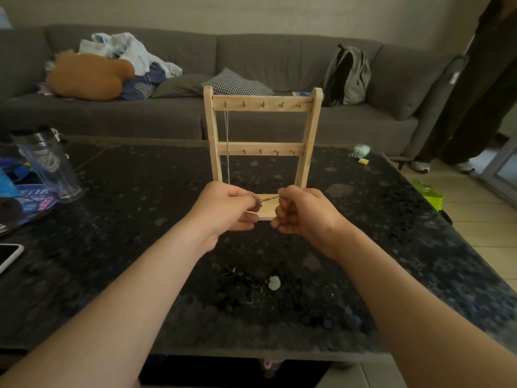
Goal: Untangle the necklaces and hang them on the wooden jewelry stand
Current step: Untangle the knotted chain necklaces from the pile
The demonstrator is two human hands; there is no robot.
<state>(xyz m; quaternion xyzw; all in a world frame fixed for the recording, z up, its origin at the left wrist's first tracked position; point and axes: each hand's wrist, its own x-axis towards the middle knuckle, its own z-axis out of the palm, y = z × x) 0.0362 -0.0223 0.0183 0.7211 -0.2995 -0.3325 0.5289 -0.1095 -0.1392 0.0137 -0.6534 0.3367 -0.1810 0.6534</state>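
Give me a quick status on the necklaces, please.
Left hand and right hand pinch one chain. One necklace hung on stand. Tangle waits on table.

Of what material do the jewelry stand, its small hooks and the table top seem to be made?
Jewelry stand: pale, unpainted wood with a matte finish; it has a light tan colour and no gloss. Hooks: probably brass-toned metal, judging by their yellowish glint, but they are too small to be sure. Table top: dark speckled stone or a stone-look slab, polished, since it shows soft reflections.
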